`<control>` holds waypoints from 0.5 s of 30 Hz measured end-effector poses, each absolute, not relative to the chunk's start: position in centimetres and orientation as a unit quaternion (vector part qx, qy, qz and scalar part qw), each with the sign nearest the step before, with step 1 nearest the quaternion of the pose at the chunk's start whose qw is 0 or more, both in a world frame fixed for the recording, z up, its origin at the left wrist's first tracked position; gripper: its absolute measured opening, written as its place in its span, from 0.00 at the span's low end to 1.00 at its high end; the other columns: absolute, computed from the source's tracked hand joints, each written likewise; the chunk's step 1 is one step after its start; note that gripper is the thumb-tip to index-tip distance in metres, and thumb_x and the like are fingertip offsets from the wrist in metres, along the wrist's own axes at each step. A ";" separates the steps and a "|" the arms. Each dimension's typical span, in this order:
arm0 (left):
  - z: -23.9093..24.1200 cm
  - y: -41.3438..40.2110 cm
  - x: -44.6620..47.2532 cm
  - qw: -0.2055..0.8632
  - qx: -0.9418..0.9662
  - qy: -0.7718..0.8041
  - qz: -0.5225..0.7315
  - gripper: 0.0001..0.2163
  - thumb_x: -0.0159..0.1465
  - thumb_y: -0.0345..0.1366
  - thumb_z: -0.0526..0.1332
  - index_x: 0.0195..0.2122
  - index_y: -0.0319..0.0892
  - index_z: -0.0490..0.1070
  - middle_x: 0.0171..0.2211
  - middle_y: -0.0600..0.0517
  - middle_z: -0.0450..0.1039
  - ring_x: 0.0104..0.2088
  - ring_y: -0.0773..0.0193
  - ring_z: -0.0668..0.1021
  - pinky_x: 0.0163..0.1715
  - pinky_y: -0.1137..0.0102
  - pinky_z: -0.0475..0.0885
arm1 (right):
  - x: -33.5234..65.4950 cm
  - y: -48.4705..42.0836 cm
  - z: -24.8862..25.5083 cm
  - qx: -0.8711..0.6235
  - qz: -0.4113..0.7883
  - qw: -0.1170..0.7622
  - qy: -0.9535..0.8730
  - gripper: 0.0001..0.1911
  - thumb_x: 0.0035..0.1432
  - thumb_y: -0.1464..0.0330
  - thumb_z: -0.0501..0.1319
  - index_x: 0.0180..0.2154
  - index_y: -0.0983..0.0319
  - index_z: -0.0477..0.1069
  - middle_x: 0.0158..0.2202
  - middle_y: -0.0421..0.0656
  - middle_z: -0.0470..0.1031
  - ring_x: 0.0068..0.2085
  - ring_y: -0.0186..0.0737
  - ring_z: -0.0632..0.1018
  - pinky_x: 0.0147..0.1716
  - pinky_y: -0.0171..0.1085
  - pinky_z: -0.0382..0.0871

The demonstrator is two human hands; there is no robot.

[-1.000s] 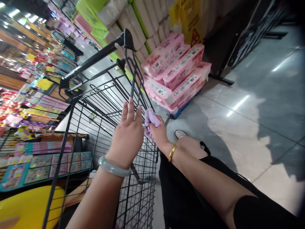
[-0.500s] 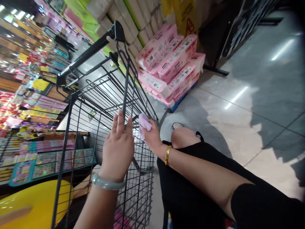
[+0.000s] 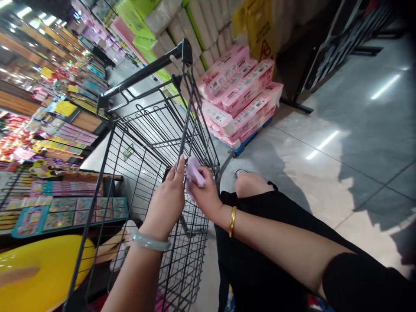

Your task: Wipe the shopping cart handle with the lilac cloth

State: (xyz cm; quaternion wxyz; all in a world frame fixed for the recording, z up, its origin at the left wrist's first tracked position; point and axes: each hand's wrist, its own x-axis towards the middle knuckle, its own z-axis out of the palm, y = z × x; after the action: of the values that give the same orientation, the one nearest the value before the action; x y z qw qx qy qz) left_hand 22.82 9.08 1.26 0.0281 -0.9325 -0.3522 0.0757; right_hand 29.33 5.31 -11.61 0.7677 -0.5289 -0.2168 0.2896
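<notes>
At near left we see a yellow rounded object (image 3: 58, 260), partly behind wires of the black shopping cart (image 3: 143, 77). Our left hand (image 3: 167, 200) has turned edgewise: half a second ago its fingers fan out with the back facing up, and now they draw together beside a bar of the frame. Its palm is hidden, so we cannot tell whether it grips that bar. Just to its right is the purple cloth (image 3: 194, 170), bunched and held tight in our right hand (image 3: 208, 197). The cloth is nearer the left fingers than in the earlier view, so we judge both hands now work around one spot. Farther right and beyond, the stack of pink packs (image 3: 241, 103) stays put.
</notes>
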 end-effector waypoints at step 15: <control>0.3 14.3 24.2 -0.063 -0.925 -0.374 -0.003 0.37 0.65 0.27 0.53 0.74 0.42 0.41 0.71 0.40 0.55 0.65 0.54 0.69 0.62 0.59 0.68 | 29.0 8.1 -10.2 -0.519 0.256 0.769 -0.271 0.13 0.54 0.73 0.61 0.42 0.56 0.68 0.43 0.42 0.72 0.46 0.42 0.74 0.48 0.42 0.71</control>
State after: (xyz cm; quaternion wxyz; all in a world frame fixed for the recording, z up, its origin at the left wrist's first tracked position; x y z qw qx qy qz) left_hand 24.18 14.32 0.31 -0.0635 -0.9254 -0.3736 -0.0027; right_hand 28.96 8.07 -10.18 0.7688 -0.5192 -0.2714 0.2563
